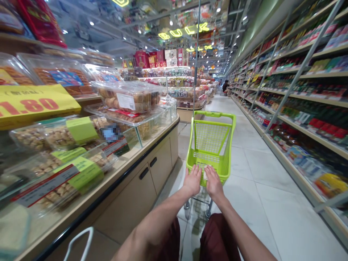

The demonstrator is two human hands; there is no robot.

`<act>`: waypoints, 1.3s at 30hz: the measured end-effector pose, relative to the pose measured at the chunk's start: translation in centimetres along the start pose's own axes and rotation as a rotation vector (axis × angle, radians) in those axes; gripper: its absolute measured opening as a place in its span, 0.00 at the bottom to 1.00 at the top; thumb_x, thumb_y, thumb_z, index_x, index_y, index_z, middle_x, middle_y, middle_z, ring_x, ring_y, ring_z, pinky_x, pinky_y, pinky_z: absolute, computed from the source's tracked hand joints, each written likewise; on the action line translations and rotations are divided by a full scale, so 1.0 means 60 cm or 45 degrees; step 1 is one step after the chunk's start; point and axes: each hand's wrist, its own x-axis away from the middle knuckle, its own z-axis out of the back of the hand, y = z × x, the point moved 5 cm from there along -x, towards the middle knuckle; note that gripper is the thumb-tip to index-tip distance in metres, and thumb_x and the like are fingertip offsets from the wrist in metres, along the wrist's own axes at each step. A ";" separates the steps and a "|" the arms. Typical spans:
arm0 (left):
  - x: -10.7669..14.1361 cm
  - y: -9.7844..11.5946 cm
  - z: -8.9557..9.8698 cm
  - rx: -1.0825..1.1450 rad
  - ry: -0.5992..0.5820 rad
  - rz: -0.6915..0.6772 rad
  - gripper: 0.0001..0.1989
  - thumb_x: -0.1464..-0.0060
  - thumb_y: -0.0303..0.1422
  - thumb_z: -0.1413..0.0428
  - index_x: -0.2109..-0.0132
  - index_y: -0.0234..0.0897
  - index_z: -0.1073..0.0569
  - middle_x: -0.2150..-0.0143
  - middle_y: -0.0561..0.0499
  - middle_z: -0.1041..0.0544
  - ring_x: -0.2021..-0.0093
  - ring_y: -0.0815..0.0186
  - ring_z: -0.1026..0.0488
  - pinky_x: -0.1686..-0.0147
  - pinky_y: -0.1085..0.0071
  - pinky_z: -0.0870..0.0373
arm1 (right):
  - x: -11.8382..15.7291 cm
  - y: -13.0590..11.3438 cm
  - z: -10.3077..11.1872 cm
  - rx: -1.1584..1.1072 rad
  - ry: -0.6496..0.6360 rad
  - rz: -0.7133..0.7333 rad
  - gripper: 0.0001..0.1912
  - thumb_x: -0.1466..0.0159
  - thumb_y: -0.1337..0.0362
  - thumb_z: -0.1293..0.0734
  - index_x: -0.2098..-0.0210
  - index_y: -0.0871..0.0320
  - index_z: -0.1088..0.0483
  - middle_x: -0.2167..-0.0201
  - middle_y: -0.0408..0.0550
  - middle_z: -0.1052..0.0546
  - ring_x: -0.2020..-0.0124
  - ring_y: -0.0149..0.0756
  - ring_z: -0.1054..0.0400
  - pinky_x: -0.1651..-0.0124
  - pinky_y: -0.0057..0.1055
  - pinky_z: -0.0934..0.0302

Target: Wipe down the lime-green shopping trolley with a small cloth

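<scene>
A lime-green plastic shopping cart (209, 137) stands in front of my legs on the tiled floor, its mesh basket showing no goods inside. My left hand (193, 180) lies on the near edge of the cart, fingers stretched forward and not wrapped around it. Beside it, my right hand (213, 181) rests on the same edge with its fingers also extended. A small gap separates the two hands. Whatever part of the cart lies under my palms is hidden. Grey wheels (208, 209) show below the basket.
On the left runs a display counter (163, 159) with clear boxes of baked snacks (130, 98) and a yellow price sign (35, 105). Tall stocked shelves (301, 76) line the right. The tiled aisle (244, 145) stretches ahead, with a person (225, 87) far off.
</scene>
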 end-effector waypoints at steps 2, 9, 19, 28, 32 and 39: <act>0.003 -0.010 0.002 0.012 0.007 0.053 0.37 0.52 0.31 0.56 0.36 0.29 0.59 0.33 0.44 0.62 0.35 0.58 0.67 0.40 0.50 0.64 | -0.001 0.025 0.019 0.042 -0.007 -0.045 0.28 0.47 0.77 0.49 0.47 0.64 0.38 0.46 0.57 0.36 0.40 0.42 0.49 0.44 0.46 0.46; 0.002 -0.019 -0.004 -0.038 0.031 0.160 0.39 0.55 0.29 0.55 0.37 0.26 0.59 0.34 0.43 0.62 0.35 0.58 0.67 0.40 0.50 0.62 | 0.023 0.095 0.085 0.194 0.093 -0.228 0.28 0.46 0.78 0.48 0.47 0.63 0.40 0.46 0.58 0.36 0.40 0.43 0.50 0.44 0.48 0.46; -0.009 -0.008 -0.011 -0.098 0.003 0.149 0.39 0.56 0.27 0.55 0.36 0.30 0.59 0.34 0.44 0.61 0.35 0.59 0.68 0.40 0.50 0.65 | -0.011 0.037 0.018 0.066 -0.099 -0.111 0.30 0.49 0.80 0.48 0.48 0.62 0.37 0.46 0.56 0.36 0.40 0.40 0.50 0.42 0.44 0.49; 0.022 -0.006 0.007 -0.089 -0.102 0.120 0.43 0.60 0.27 0.51 0.36 0.31 0.60 0.34 0.44 0.62 0.35 0.55 0.67 0.42 0.45 0.63 | 0.047 0.089 0.085 0.218 0.096 -0.228 0.29 0.45 0.78 0.49 0.45 0.59 0.41 0.44 0.54 0.38 0.39 0.41 0.52 0.43 0.46 0.50; 0.049 0.001 0.006 -0.096 -0.080 0.099 0.43 0.59 0.27 0.52 0.36 0.32 0.60 0.34 0.43 0.62 0.35 0.55 0.68 0.42 0.45 0.62 | 0.063 0.044 0.077 0.190 0.084 -0.237 0.29 0.46 0.80 0.49 0.47 0.61 0.38 0.46 0.56 0.36 0.40 0.38 0.51 0.42 0.44 0.50; 0.104 0.000 0.004 -0.007 -0.017 0.075 0.43 0.60 0.27 0.51 0.36 0.34 0.60 0.34 0.44 0.62 0.35 0.55 0.67 0.42 0.44 0.64 | 0.079 0.022 0.097 0.218 -0.048 -0.075 0.30 0.49 0.81 0.48 0.49 0.62 0.36 0.47 0.55 0.33 0.42 0.38 0.47 0.43 0.43 0.48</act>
